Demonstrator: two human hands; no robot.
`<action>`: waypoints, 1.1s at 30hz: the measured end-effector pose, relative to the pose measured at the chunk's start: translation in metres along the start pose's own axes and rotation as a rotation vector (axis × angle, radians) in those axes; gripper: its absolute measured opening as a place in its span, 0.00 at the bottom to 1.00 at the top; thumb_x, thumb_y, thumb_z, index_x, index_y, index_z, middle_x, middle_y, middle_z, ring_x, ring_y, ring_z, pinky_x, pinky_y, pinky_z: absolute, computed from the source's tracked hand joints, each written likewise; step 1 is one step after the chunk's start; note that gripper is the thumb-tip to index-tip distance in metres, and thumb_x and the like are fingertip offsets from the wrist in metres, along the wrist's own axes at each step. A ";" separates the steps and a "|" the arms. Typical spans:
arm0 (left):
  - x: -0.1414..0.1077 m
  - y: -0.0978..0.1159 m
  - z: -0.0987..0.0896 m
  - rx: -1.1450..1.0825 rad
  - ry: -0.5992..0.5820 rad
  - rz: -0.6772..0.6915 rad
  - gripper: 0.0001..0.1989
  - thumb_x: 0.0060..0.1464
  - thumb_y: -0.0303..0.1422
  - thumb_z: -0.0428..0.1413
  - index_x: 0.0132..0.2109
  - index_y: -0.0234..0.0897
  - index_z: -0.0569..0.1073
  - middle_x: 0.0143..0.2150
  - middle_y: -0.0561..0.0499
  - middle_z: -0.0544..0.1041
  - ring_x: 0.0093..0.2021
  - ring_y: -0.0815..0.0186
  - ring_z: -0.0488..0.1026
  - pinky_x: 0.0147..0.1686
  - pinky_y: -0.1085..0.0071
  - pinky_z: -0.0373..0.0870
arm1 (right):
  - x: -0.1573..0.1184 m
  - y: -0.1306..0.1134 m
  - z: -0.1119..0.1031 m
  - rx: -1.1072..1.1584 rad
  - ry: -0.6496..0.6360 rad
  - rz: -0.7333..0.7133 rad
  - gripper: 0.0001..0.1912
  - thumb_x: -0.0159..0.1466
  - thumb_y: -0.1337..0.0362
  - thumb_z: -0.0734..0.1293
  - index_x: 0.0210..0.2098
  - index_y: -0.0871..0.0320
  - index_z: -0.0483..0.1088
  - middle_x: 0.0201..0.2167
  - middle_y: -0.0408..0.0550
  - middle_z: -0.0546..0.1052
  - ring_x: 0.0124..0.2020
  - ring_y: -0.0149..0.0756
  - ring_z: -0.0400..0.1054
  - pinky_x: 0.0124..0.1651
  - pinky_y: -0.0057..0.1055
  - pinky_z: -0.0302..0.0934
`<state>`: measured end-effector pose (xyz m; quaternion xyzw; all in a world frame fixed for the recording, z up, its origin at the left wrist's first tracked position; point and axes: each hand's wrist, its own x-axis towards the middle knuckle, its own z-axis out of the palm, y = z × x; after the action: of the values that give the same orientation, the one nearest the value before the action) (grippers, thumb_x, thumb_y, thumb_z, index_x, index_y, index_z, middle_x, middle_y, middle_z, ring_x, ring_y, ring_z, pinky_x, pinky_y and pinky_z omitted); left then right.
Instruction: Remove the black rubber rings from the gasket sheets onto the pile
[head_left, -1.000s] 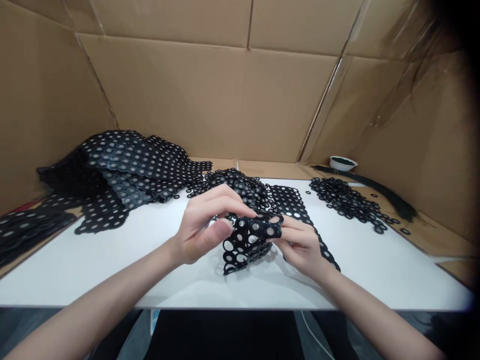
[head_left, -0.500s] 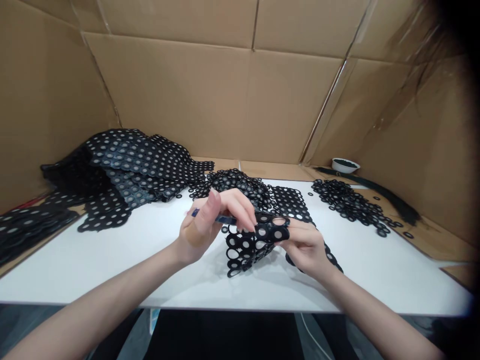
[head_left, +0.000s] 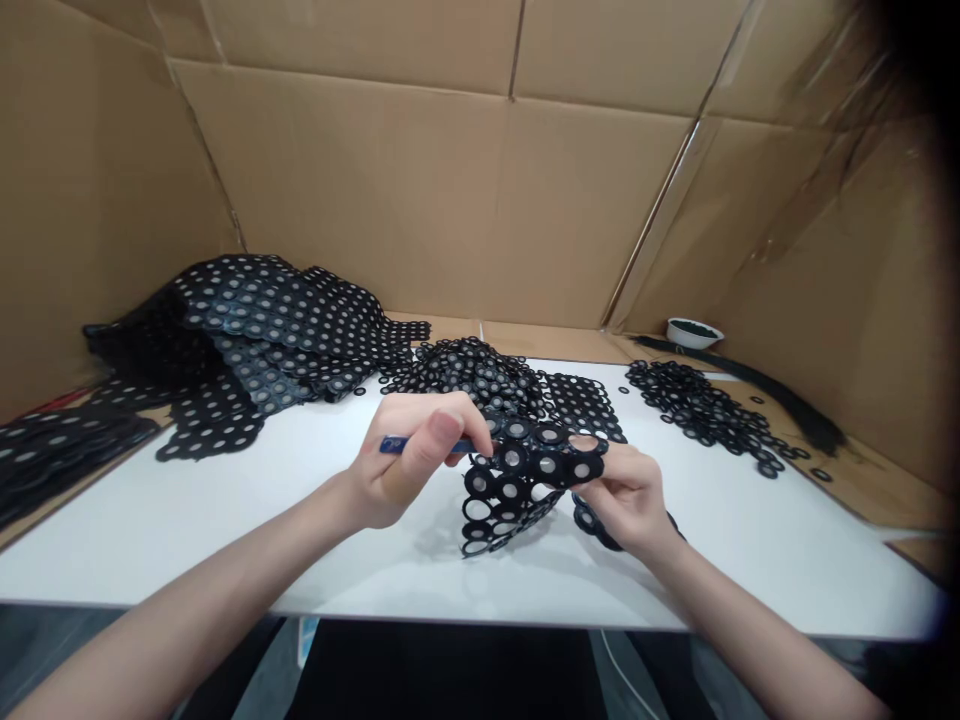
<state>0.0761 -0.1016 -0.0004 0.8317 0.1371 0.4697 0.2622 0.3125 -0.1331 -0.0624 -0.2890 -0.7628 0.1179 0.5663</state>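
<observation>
My left hand (head_left: 412, 455) is closed around a slim blue-handled tool (head_left: 395, 444); its tip is hidden at the edge of the ring mesh. A black mesh of joined rings (head_left: 512, 458) hangs between my hands above the white table. My right hand (head_left: 626, 495) pinches its right end, with fingers behind the upper rows. The lower part of the mesh folds back and droops towards the tabletop, and another piece shows beneath my right hand. Left fingertips touch the mesh's upper left edge.
A large heap of black ring mesh (head_left: 277, 320) lies at the left. Behind my hands are a pile of rings (head_left: 472, 375) and a flat mesh panel (head_left: 577, 400). Loose rings (head_left: 705, 405), a white bowl (head_left: 691, 334) and a dark strand bundle (head_left: 787, 395) sit right. Cardboard walls (head_left: 337, 190) surround the table.
The mesh and my right hand have shifted slightly right. My left hand has turned, its fingers curling in, and more of the tool's blue handle shows.
</observation>
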 end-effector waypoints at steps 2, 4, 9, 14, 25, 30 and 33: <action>0.000 -0.001 0.000 -0.015 0.006 0.017 0.28 0.66 0.44 0.39 0.31 0.31 0.74 0.27 0.48 0.73 0.25 0.74 0.68 0.24 0.78 0.65 | -0.001 0.000 0.000 -0.007 0.006 -0.003 0.11 0.61 0.71 0.65 0.23 0.56 0.71 0.20 0.44 0.73 0.24 0.33 0.68 0.29 0.30 0.62; 0.000 -0.002 0.000 -0.052 0.045 0.013 0.28 0.66 0.45 0.39 0.30 0.32 0.74 0.25 0.48 0.72 0.24 0.74 0.67 0.23 0.77 0.65 | 0.000 -0.001 0.000 0.002 -0.011 -0.004 0.09 0.62 0.70 0.65 0.25 0.56 0.72 0.20 0.44 0.73 0.24 0.34 0.68 0.30 0.30 0.63; -0.002 -0.003 0.003 -0.153 0.118 0.026 0.27 0.66 0.44 0.39 0.31 0.32 0.74 0.26 0.49 0.71 0.25 0.74 0.67 0.24 0.77 0.64 | 0.005 -0.008 0.002 0.058 -0.072 0.039 0.09 0.65 0.69 0.62 0.31 0.56 0.72 0.25 0.44 0.74 0.26 0.32 0.67 0.30 0.29 0.61; -0.004 0.001 0.010 -0.032 -0.015 0.157 0.26 0.66 0.41 0.39 0.32 0.30 0.73 0.26 0.48 0.72 0.27 0.74 0.68 0.27 0.77 0.63 | 0.006 -0.010 0.003 0.016 -0.053 0.101 0.11 0.65 0.69 0.62 0.26 0.58 0.68 0.22 0.43 0.70 0.25 0.31 0.64 0.27 0.27 0.57; -0.003 -0.005 0.019 0.200 -0.123 0.442 0.22 0.66 0.40 0.40 0.34 0.29 0.69 0.25 0.47 0.71 0.27 0.72 0.68 0.28 0.75 0.61 | 0.003 -0.008 0.001 0.042 -0.093 0.145 0.08 0.67 0.67 0.60 0.31 0.57 0.68 0.27 0.44 0.69 0.29 0.31 0.62 0.31 0.28 0.56; -0.003 -0.002 0.026 0.458 -0.089 0.701 0.21 0.63 0.43 0.45 0.29 0.30 0.67 0.22 0.49 0.67 0.22 0.71 0.59 0.23 0.72 0.51 | 0.003 -0.005 -0.004 0.126 -0.140 0.097 0.08 0.67 0.64 0.61 0.34 0.55 0.70 0.35 0.47 0.72 0.38 0.36 0.64 0.41 0.32 0.57; -0.003 0.001 0.027 0.538 -0.097 0.784 0.18 0.59 0.42 0.53 0.29 0.31 0.68 0.24 0.49 0.69 0.23 0.70 0.59 0.23 0.71 0.51 | -0.001 0.000 -0.006 0.149 -0.089 0.090 0.08 0.67 0.64 0.62 0.34 0.54 0.72 0.36 0.46 0.73 0.38 0.36 0.64 0.41 0.33 0.57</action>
<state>0.0979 -0.1121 -0.0133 0.8802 -0.0828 0.4415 -0.1533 0.3188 -0.1347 -0.0615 -0.2744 -0.7627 0.2122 0.5458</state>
